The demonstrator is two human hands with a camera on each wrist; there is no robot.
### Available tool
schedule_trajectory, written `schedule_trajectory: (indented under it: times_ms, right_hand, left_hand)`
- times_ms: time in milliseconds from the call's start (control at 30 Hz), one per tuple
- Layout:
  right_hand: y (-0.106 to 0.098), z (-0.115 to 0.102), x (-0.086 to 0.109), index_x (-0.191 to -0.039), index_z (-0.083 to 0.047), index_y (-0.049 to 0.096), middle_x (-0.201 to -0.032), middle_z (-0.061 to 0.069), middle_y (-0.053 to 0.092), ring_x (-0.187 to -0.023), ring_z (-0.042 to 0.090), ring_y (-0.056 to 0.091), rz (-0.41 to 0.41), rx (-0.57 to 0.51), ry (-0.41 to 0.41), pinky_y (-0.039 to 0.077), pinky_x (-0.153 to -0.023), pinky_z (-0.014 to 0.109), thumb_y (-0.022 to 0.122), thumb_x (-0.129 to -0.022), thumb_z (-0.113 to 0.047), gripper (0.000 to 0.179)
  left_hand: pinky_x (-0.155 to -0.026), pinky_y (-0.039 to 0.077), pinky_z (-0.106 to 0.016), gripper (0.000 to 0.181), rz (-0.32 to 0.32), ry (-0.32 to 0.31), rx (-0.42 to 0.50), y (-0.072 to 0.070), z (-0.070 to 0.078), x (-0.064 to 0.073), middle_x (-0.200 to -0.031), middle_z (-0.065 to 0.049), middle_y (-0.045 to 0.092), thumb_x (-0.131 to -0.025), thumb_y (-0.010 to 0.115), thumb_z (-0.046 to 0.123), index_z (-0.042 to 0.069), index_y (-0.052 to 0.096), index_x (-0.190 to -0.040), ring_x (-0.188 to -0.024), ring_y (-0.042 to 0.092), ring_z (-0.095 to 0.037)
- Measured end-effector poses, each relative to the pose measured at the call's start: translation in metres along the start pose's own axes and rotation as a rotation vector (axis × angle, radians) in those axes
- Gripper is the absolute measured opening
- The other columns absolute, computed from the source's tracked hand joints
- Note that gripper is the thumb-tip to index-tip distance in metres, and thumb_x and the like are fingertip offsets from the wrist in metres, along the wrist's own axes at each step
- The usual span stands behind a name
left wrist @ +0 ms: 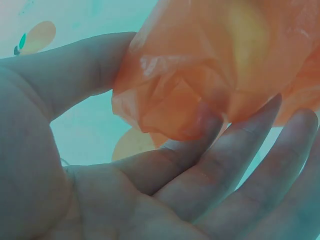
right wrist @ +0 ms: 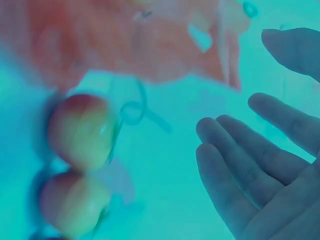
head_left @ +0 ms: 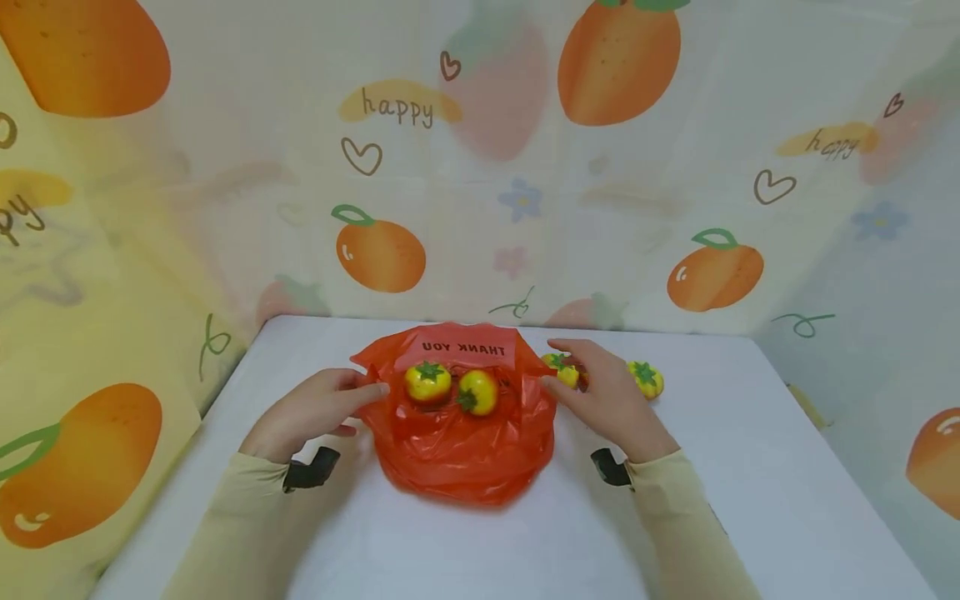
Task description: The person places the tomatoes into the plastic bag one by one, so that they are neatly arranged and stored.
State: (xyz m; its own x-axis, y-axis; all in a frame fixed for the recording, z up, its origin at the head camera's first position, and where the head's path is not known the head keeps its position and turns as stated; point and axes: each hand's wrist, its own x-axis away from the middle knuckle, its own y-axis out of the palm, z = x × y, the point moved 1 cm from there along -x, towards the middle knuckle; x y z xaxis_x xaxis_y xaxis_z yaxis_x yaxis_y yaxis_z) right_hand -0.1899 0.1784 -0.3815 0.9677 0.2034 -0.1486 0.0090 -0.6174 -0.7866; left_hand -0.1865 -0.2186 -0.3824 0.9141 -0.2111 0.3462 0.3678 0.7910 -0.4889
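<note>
A red plastic bag (head_left: 465, 467) printed THANK YOU stands with its mouth open in the head view. Two round yellow-and-red fruits (head_left: 427, 383) with green star-shaped tops show inside it. My left hand (head_left: 318, 408) holds the bag's left edge between thumb and fingers; in the left wrist view the index fingertip shows through the thin film (left wrist: 175, 95). At the bag's right edge is my right hand (head_left: 600, 396). In the right wrist view its fingers (right wrist: 250, 175) are spread and apart from the bag (right wrist: 150, 55), with nothing between them.
More of the same fruits lie on the white table (head_left: 750, 467): one fruit (head_left: 561, 369) partly behind my right hand, another fruit (head_left: 647, 379) farther right. A patterned cloth (head_left: 480, 208) rises at the table's back and sides.
</note>
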Motion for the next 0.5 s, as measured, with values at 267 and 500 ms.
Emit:
schedule_trajectory:
  times_ms: [267, 500]
  right_hand:
    - [-0.016, 0.052, 0.009, -0.154, -0.017, 0.058, -0.15, 0.015, 0.063, -0.131, 0.039, 0.066, 0.094, 0.08, 0.029, 0.057, -0.107, 0.059, 0.079, -0.1, -0.032, 0.059]
    - [-0.03, 0.084, 0.009, -0.156, -0.008, 0.054, -0.153, 0.024, 0.058, -0.137, 0.046, 0.058, 0.142, 0.144, 0.047, 0.046, -0.116, 0.066, 0.077, -0.101, -0.027, 0.062]
  left_hand:
    - [-0.092, 0.065, -0.044, 0.053, -0.02, 0.015, 0.013, -0.002, 0.001, 0.003, -0.113, -0.006, 0.077, -0.105, 0.067, 0.048, 0.003, 0.065, -0.132, -0.102, 0.072, -0.019]
    - [-0.092, 0.065, -0.042, 0.052, -0.02, 0.026, -0.019, -0.004, 0.002, 0.006, -0.115, -0.006, 0.078, -0.106, 0.066, 0.05, 0.005, 0.066, -0.132, -0.105, 0.072, -0.018]
